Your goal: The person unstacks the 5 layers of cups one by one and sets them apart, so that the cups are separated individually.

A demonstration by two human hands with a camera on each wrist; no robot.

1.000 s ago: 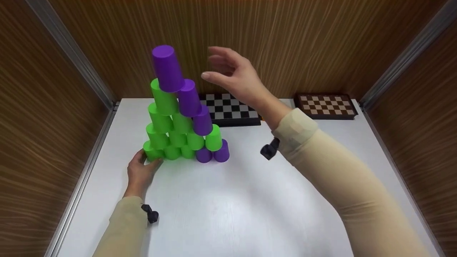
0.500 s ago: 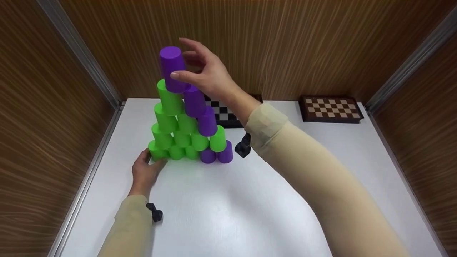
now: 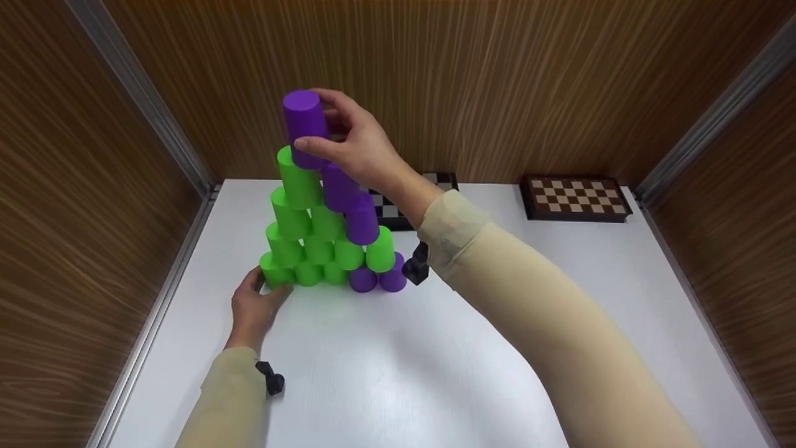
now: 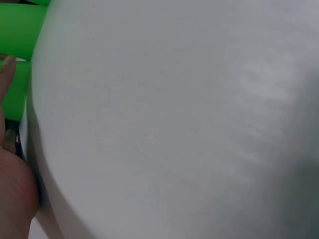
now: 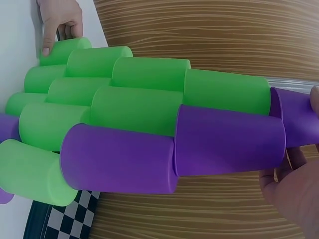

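Observation:
Upside-down green and purple cups form a stepped pyramid. At its peak sits a purple cup, also at the right edge of the right wrist view. My right hand holds this cup from the right, thumb across its front and fingers behind. Below it stand a green cup and another purple cup. My left hand grips the green cup at the left end of the bottom row, thumb in front, fingers on its far side. The left wrist view shows only part of that hand.
Behind the stack lies a black-and-grey checkered board, partly hidden by my right arm. A brown chessboard box lies at the back right of the white table. Wood-grain panels enclose the back and sides.
My right hand has moved left and slightly down from beside the stack, and its fingers have closed round the top purple cup. My left hand stays on the bottom green cup.

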